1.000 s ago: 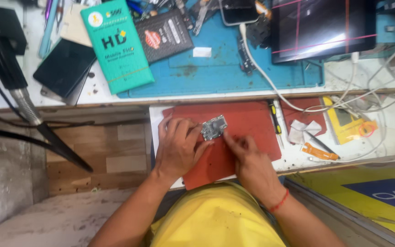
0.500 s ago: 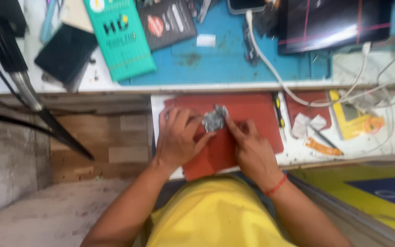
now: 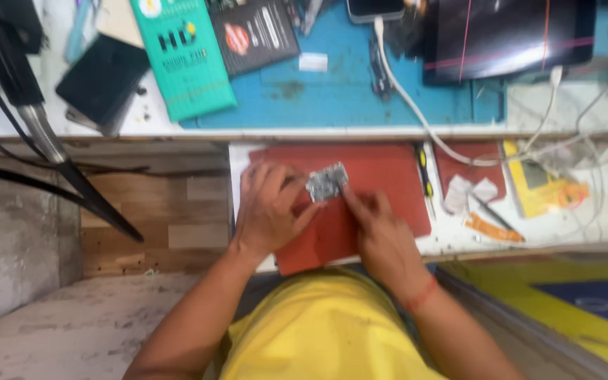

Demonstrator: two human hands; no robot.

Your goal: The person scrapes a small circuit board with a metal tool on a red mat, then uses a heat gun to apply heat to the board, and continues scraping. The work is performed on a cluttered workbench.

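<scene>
Nearest the camera, a yellow garment (image 3: 325,331) fills the lower centre of the view. From it two bare forearms extend towards 12 o'clock. The right wrist carries a red band (image 3: 421,294).

The left hand (image 3: 270,211) lies palm down on a red mat (image 3: 374,184), its fingertips closed on the 9 o'clock edge of a small grey circuit board (image 3: 326,182). The right hand (image 3: 381,229) comes in from 5 o'clock; its fingertips meet the board's 4 o'clock corner. Motion blur hides whether this hand pinches the board, merely presses on it, or holds a fine tool. The board sits on the upper middle of the mat, between the two hands.

At 3 o'clock of the mat lie a yellow-and-black tool (image 3: 423,167), a smaller red pad (image 3: 470,169) with pale scraps on it, an orange strip (image 3: 492,229) and a yellow device (image 3: 540,186), all on a white work surface (image 3: 459,243). At 9 o'clock of the left hand there is a wooden panel (image 3: 153,211).

Farther off, at 12 o'clock, a blue bench mat (image 3: 346,91) carries a green box (image 3: 183,56), a dark packet (image 3: 255,35) and a white cable (image 3: 416,112). A dark screen (image 3: 515,35) stands at 1 o'clock, a black wallet-like case (image 3: 101,79) at 10 o'clock, and a metal-tipped tool (image 3: 40,134) at the far 9 o'clock edge.
</scene>
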